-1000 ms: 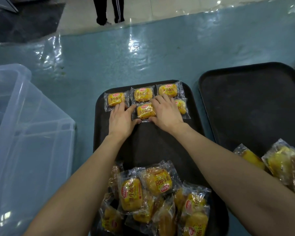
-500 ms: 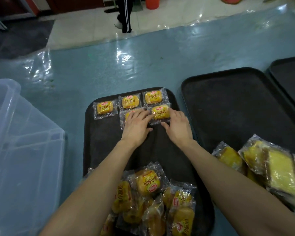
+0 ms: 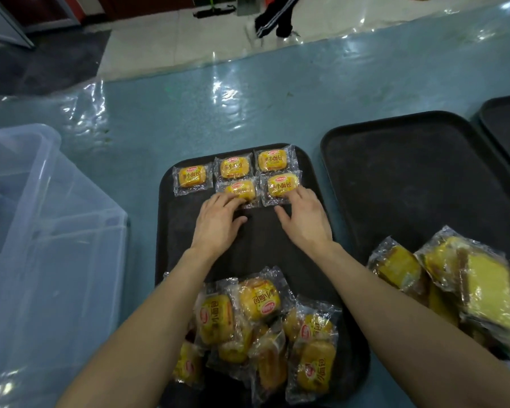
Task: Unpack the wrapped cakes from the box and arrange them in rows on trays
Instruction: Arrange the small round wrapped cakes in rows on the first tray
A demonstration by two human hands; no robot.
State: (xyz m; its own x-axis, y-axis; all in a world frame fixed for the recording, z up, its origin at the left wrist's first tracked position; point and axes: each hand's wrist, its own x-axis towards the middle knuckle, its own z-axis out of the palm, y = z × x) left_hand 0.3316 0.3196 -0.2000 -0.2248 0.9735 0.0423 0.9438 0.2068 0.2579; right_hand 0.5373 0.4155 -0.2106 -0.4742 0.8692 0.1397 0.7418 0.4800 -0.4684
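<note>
Clear box sits left of the tray. A cake pile fills its near end; five lie in rows beyond. Left hand and right hand, fingers straight, each press one second-row cake.

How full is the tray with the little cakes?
Partly full: the tray holds five wrapped cakes in rows at its far end, a loose pile nearer.

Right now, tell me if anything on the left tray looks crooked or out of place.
Nothing looks damaged or spilled. The five placed cakes lie flat in rows. Only the heap at the tray's near end is jumbled, packets overlapping and facing every way; the second row lacks a cake on its left.
</note>
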